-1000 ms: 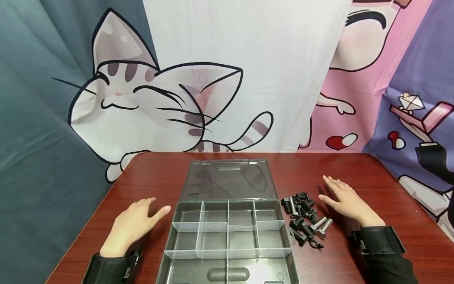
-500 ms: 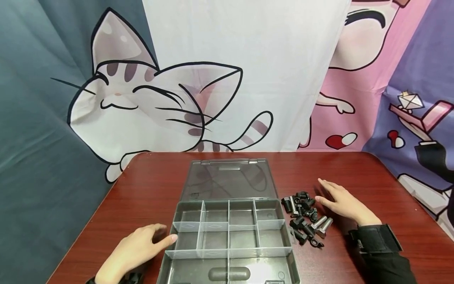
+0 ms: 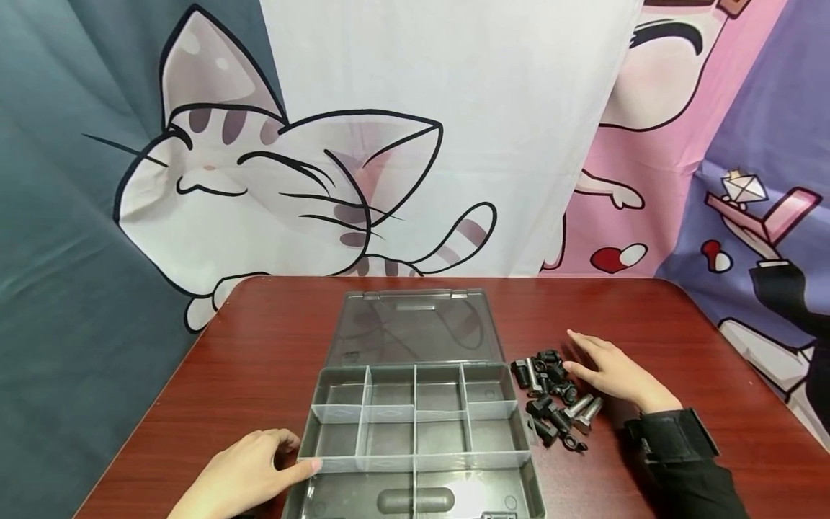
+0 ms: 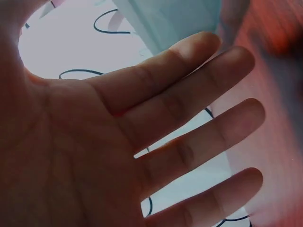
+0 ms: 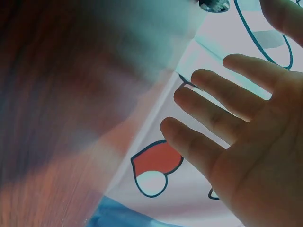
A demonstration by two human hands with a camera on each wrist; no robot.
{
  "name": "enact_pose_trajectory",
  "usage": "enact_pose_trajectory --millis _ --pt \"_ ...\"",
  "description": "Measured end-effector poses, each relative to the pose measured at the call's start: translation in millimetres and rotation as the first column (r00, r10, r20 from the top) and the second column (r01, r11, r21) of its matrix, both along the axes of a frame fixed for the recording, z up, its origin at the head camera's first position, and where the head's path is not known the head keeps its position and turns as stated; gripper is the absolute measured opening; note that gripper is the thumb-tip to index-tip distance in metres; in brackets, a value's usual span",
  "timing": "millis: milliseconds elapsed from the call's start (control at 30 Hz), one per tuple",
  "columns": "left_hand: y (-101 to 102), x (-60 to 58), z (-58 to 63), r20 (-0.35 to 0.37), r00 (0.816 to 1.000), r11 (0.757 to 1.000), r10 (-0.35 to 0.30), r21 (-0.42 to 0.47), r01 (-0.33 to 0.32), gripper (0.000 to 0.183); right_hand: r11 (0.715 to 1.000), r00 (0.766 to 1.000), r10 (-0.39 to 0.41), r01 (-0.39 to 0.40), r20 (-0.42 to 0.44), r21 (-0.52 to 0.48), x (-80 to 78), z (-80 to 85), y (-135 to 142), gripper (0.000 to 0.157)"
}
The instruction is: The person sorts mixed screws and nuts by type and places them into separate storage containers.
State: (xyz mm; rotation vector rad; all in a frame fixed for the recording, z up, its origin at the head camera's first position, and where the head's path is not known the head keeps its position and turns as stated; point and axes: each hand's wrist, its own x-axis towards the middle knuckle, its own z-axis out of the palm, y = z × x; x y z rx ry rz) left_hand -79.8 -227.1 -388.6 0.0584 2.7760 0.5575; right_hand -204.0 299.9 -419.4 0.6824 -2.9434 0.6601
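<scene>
An open grey translucent compartment box point(image 3: 528, 461) lies on the table, its lid point(image 3: 415, 328) folded back flat. At its left side is my left hand point(image 3: 249, 465), the thumb tip over the rim and the other fingers beside the outer wall; touch is hard to tell. In the left wrist view those fingers point(image 4: 189, 99) look straight and spread. Right of the box lies a pile of black and silver bolts point(image 3: 577, 409) with nuts. My right hand point(image 3: 619, 371) hovers just right of them, thumb near the upper bolts, and its fingers point(image 5: 227, 97) are extended, holding nothing.
Small compartments divided by clear partitions point(image 3: 389, 413) fill the box's back part, and two larger ones its front. The reddish-brown table point(image 3: 272, 339) ends at a cloth backdrop point(image 3: 506, 86) with cartoon prints.
My left hand has moved right and toward me, from the bare table to the box's left wall. My right hand has drifted left toward the bolts.
</scene>
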Motion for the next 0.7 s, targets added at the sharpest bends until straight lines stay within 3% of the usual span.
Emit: enact_pose_trajectory --millis 300,700 --pt "6 11.0 -2.2 0.084 0.996 1.000 0.021 -0.014 -0.019 0.048 1.000 1.000 0.017 -0.017 -0.007 0.014 -0.3 1.2 -13 0.064" --pt "6 20.8 -3.5 0.041 0.998 0.999 -0.044 0.000 0.044 0.050 0.997 0.997 0.071 -0.071 0.017 0.035 0.7 6.3 -38 0.071"
